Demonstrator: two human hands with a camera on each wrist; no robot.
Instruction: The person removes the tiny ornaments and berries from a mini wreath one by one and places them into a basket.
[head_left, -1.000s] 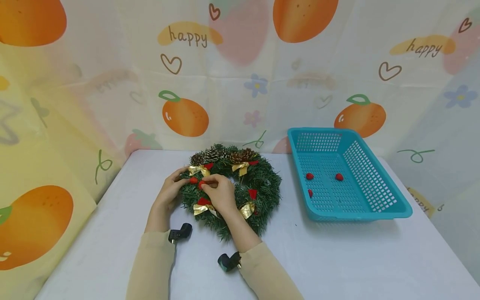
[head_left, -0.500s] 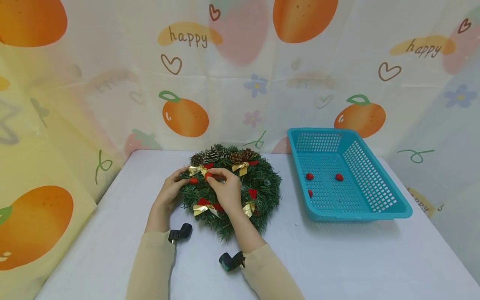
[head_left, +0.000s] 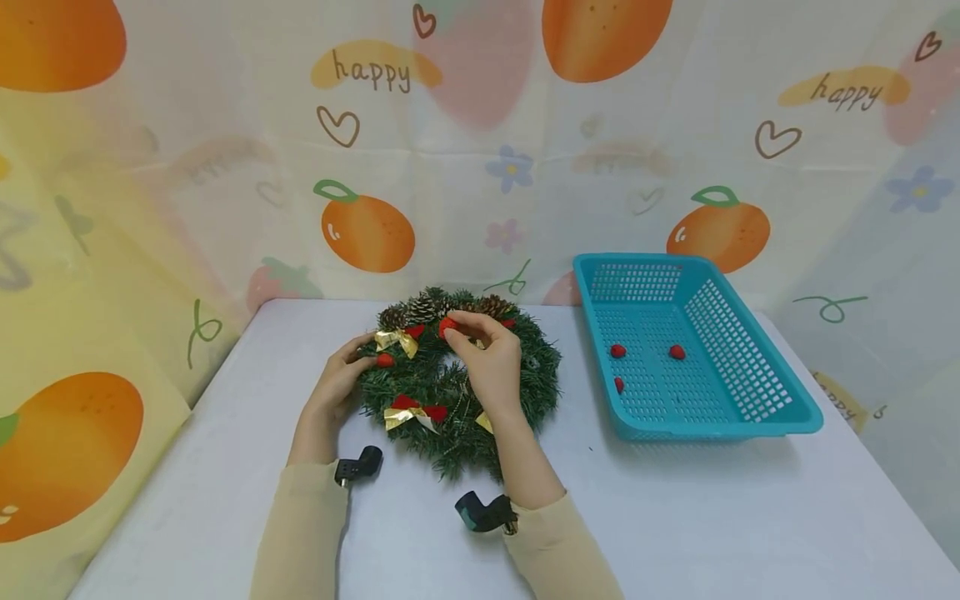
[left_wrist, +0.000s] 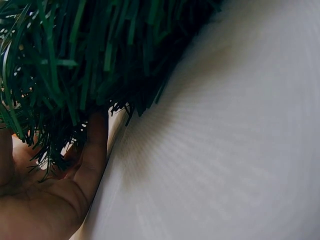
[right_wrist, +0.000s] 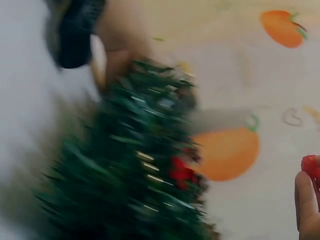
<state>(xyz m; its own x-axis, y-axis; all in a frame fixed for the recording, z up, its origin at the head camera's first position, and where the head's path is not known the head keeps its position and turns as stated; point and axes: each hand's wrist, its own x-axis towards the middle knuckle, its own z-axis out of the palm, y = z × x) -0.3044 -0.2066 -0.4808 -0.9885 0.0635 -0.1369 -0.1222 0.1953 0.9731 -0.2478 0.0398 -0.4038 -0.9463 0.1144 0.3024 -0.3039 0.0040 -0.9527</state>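
Note:
A green wreath (head_left: 540,367) with pine cones and gold and red bows lies on the white table. My left hand (head_left: 335,387) grips its left edge, thumb beside a red berry (head_left: 385,360) on the branches; in the left wrist view the fingers of the left hand (left_wrist: 75,185) reach under the greenery (left_wrist: 90,55). Over the wreath's upper middle, my right hand (head_left: 495,362) pinches another red berry (head_left: 447,326) between thumb and fingertips. The right wrist view has that berry (right_wrist: 311,167) at its right edge, with the blurred wreath (right_wrist: 125,160) to the left.
A blue perforated basket (head_left: 720,430) stands right of the wreath, with several red berries (head_left: 677,352) inside. Black wrist cameras (head_left: 483,512) sit at both sleeves. Behind the table hangs a curtain (head_left: 465,208) printed with oranges.
My right hand has moved up and to the right, taking the pinched berry away from beside the left thumb. The left hand has stayed at the wreath's edge.

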